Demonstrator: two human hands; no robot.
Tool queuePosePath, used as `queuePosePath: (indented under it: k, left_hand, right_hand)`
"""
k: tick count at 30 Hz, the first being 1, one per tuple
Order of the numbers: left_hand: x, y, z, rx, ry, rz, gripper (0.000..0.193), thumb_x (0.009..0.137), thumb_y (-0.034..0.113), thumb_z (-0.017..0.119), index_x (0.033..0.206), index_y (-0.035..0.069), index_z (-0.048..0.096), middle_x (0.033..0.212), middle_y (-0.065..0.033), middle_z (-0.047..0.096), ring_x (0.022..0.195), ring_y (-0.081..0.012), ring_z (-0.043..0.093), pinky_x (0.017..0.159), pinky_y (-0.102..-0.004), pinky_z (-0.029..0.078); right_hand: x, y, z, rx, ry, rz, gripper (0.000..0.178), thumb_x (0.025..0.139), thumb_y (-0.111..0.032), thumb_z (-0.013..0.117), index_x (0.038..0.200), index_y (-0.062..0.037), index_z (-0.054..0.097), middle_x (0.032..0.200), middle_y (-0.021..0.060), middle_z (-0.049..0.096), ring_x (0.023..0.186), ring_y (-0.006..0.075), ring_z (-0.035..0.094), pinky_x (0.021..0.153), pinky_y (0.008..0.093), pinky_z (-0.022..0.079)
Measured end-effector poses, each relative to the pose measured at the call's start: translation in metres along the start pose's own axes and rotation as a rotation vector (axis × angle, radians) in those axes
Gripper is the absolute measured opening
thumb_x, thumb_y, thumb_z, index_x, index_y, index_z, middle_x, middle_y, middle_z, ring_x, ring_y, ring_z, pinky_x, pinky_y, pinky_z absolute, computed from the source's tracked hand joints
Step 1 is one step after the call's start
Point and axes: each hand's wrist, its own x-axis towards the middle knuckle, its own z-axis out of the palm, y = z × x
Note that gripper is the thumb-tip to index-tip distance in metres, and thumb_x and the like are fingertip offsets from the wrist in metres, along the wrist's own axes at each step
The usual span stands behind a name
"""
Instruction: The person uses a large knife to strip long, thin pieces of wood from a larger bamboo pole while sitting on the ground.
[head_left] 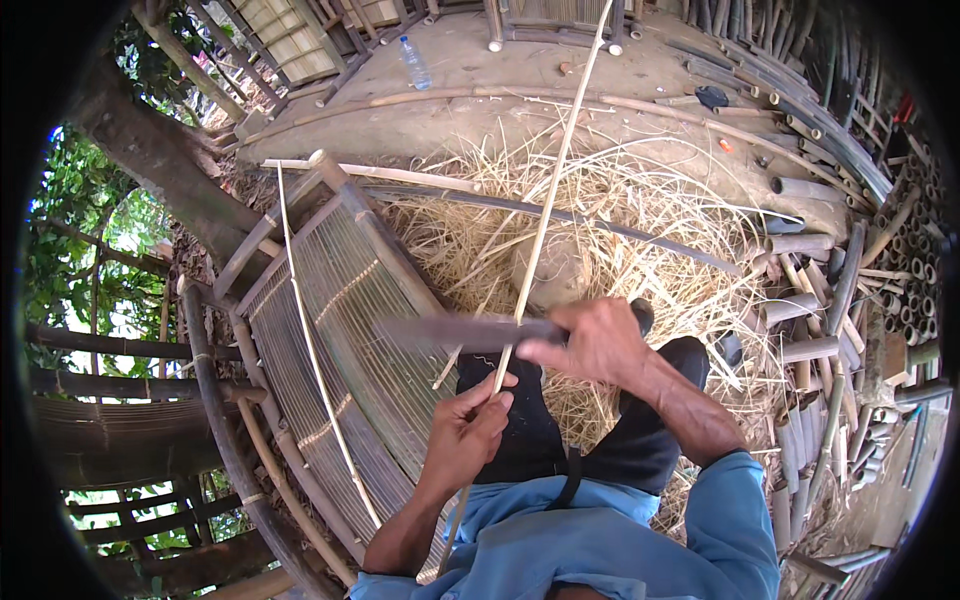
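Note:
A long, thin bamboo strip (550, 190) runs from the top of the view down past my lap. My left hand (468, 428) pinches it near my knees, fingers closed round it. In my right hand (600, 340) is a large knife (450, 332), gripped by its dark handle. Its broad blade points left and lies across the strip just above my left hand; the blade is smeared by motion. Whether the edge bites into the strip I cannot tell. A second pale strip (308, 330) lies on the slatted bamboo bench (375, 300) to my left.
Curly bamboo shavings (640, 220) cover the ground ahead, around a round wooden block (552, 270). Cut bamboo tubes (800, 243) are piled along the right. A plastic bottle (414, 64) stands at the far left. A tree trunk (160, 150) leans behind the bench.

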Motion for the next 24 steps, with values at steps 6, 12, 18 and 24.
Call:
queuePosePath:
  k: [6, 12, 18, 24]
  left_hand:
    - [-0.015, 0.007, -0.013, 0.039, -0.016, -0.019, 0.024, 0.103, 0.013, 0.056, 0.124, 0.001, 0.061, 0.060, 0.0090, 0.041, 0.048, 0.0001, 0.035, 0.043, -0.0208, 0.026]
    - [-0.088, -0.020, -0.038, 0.299, 0.134, -0.120, 0.024, 0.099, 0.014, 0.064, 0.115, -0.003, 0.068, 0.058, 0.0053, 0.046, 0.047, -0.0021, 0.038, 0.043, -0.0225, 0.025]
    - [-0.127, -0.039, -0.039, 0.084, 0.127, -0.263, 0.021, 0.095, 0.023, 0.073, 0.103, 0.004, 0.076, 0.062, 0.0091, 0.049, 0.051, -0.0007, 0.037, 0.046, -0.0223, 0.025]
    - [-0.048, -0.027, -0.037, 0.163, 0.023, -0.137, 0.033, 0.105, 0.020, 0.055, 0.129, 0.000, 0.065, 0.060, 0.0035, 0.047, 0.046, -0.0037, 0.038, 0.043, -0.0233, 0.027]
  right_hand:
    - [0.014, 0.041, -0.016, -0.118, -0.051, 0.060, 0.070, 0.082, -0.074, 0.063, 0.078, -0.0041, 0.071, 0.056, 0.0140, 0.061, 0.056, 0.0326, 0.066, 0.056, 0.0441, 0.053]
    - [0.043, 0.191, -0.061, -0.338, 0.049, 0.610, 0.069, 0.094, -0.072, 0.047, 0.103, -0.0116, 0.079, 0.055, 0.0129, 0.059, 0.057, 0.0235, 0.067, 0.050, 0.0395, 0.052]
    - [0.066, 0.219, -0.099, -0.353, 0.126, 0.799, 0.085, 0.095, -0.074, 0.038, 0.090, 0.0017, 0.076, 0.080, 0.0333, 0.069, 0.081, 0.0465, 0.070, 0.076, 0.0555, 0.054]
    - [0.017, 0.124, -0.032, 0.016, 0.048, 0.618, 0.077, 0.101, -0.067, 0.039, 0.086, 0.0007, 0.073, 0.047, 0.0115, 0.049, 0.044, 0.0224, 0.052, 0.049, 0.0427, 0.044]
